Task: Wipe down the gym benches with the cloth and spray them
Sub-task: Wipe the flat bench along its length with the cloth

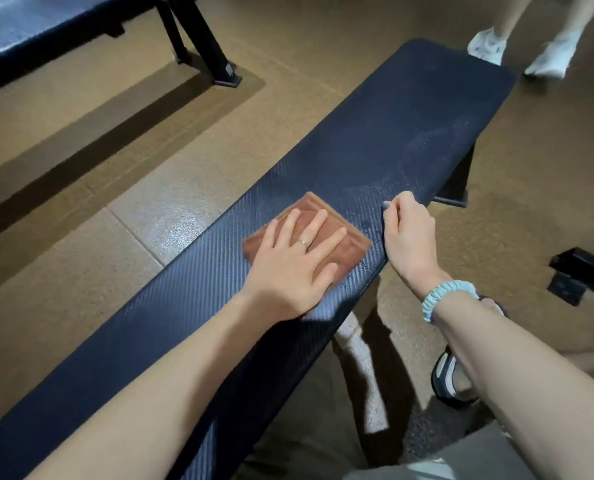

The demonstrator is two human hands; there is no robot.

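Across the middle of the view, from near left to far right: one gym bench, long flat pad, dark navy covering with a fine woven, carbon-like texture, faint pale spray speckle on its far half, black legs under the far end. On the pad, near the right edge: one cloth, reddish-brown, folded to a flat square with stitched borders. Left hand: flat and open, fingers spread, palm pressing down on the cloth, ring on one finger. Right hand: curled over the bench's right edge just beside the cloth, gripping the pad's rim; pale blue scrunchie on the wrist. Far left: second bench, same dark covering. Far right: white shoes of another person on the brown floor.
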